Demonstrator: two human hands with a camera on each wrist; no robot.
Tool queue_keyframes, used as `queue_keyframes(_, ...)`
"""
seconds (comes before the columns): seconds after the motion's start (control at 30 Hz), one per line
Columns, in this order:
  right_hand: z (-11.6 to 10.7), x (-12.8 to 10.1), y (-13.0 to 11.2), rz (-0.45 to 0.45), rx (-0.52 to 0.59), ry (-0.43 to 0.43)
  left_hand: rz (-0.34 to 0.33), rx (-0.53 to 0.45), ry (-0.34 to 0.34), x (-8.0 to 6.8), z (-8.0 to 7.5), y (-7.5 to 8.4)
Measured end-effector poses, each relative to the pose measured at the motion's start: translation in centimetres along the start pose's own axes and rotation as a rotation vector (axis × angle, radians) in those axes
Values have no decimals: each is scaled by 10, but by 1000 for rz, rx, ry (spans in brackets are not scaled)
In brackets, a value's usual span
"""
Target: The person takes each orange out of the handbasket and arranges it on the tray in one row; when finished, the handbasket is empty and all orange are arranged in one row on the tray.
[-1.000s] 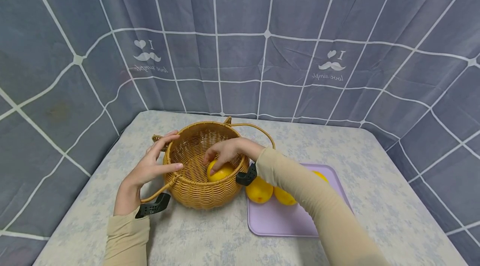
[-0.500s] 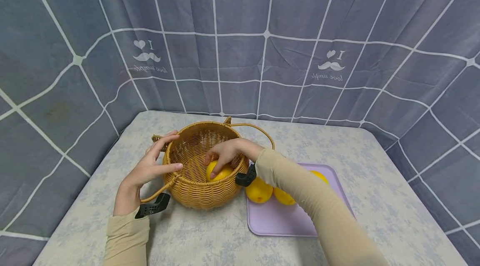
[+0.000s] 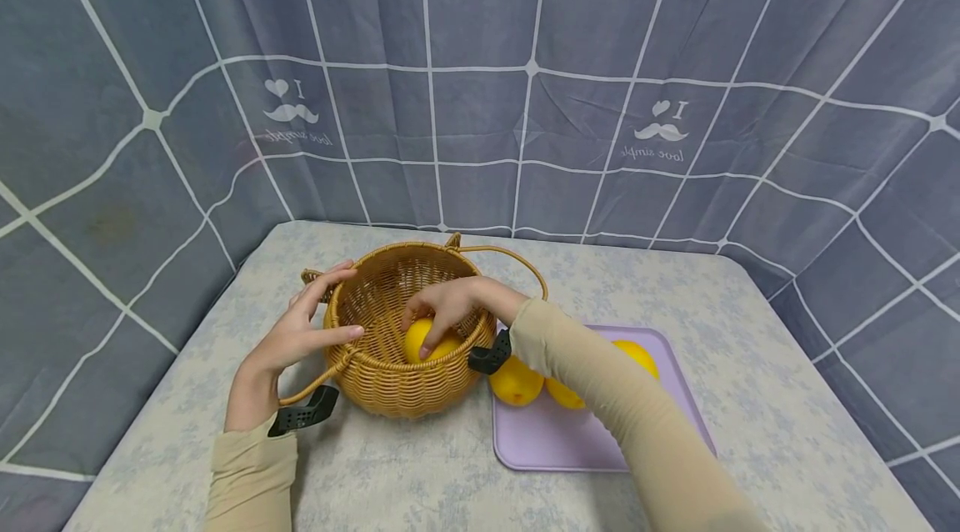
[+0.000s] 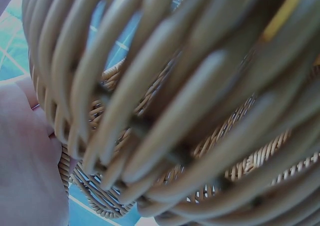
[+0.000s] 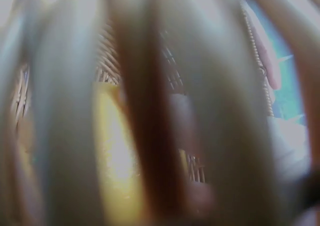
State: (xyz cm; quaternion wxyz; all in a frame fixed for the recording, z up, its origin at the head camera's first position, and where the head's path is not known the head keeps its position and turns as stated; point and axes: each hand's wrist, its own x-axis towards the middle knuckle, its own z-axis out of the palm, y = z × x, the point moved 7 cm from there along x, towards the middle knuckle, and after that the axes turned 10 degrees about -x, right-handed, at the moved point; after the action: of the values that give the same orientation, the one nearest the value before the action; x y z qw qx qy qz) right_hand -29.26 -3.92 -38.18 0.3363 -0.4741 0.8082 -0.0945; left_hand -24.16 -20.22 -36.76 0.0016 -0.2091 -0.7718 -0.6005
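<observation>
A round wicker basket (image 3: 397, 390) with two loop handles stands on the table in the head view. My right hand (image 3: 418, 337) reaches over its near right rim, fingers curled on a yellow fruit (image 3: 440, 346) low inside it. My left hand (image 3: 347, 301) rests against the basket's left rim, fingers straight and thumb on the rim's front. The left wrist view is filled by the basket weave (image 4: 200, 110) with my palm (image 4: 25, 161) at its left. The right wrist view is blurred, showing weave and the yellow fruit (image 5: 112, 156).
A lilac tray (image 3: 570, 440) lies right of the basket and carries three more yellow fruits (image 3: 516, 382), partly hidden by my right forearm. The table has a pale flowered cloth (image 3: 420, 474). Grey checked curtains (image 3: 480, 98) close in the back and both sides.
My right hand has carried the yellow fruit slightly left and deeper into the basket. The left hand and the basket have stayed put.
</observation>
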Motion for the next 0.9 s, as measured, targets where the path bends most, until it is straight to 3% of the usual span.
queue_keyframes(0.4,-18,-11,-6,-118,39,244,-22,-5,-3,0,0,-1)
queue_keyframes(0.7,-30,-32,-11,-188,126,338,-12,-18,-8,0,1,-2)
queue_keyframes(0.9,-35,-47,-9,-265,257,382,-15,-18,-7,-1,0,-2)
